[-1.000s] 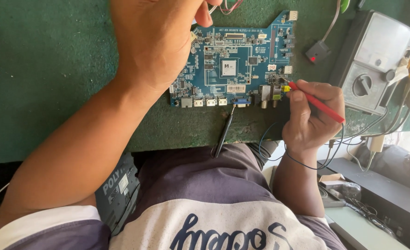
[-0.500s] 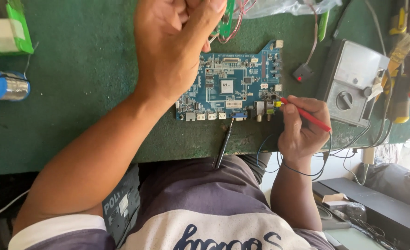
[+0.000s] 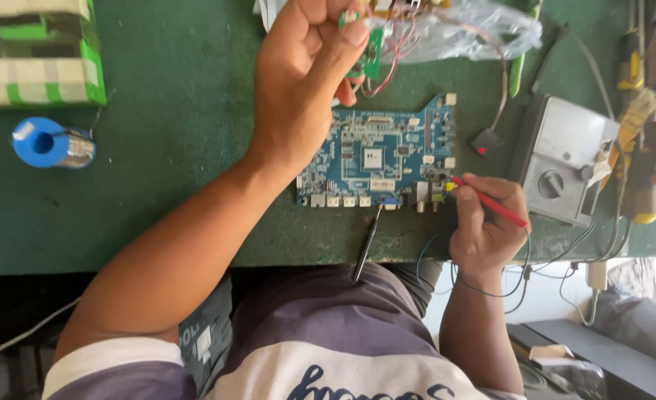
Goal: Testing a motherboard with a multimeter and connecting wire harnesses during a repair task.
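- The table (image 3: pixel 165 200) has a dark green top that looks soft and a bit dusty.
- A flat blue circuit board (image 3: pixel 376 159) lies near the middle of the table. It is a rectangle with tiny shiny parts and little metal plugs along its 6 o'clock edge.
- The right hand (image 3: pixel 487 222) sits at 3 o'clock of the board. Its fingers are curled shut around a thin red probe (image 3: pixel 491 201), held like a pencil. The tip touches the board's corner at about 4 o'clock.
- The left hand (image 3: pixel 306 81) reaches up to 12 o'clock of the board, arm stretched long across the table. Its thumb and fingers pinch a small green circuit board (image 3: pixel 372 55) with thin red wires.
- A thin black probe (image 3: pixel 366 248) lies at 6 o'clock of the blue board, its tip touching the edge.
- A grey meter (image 3: pixel 565 167) with a round dial sits at 3 o'clock, past the right hand.
- A blue spool (image 3: pixel 47 142) of shiny wire lies far off at 9 o'clock.
- A crinkly clear plastic bag (image 3: pixel 469 30) lies at 1 o'clock.
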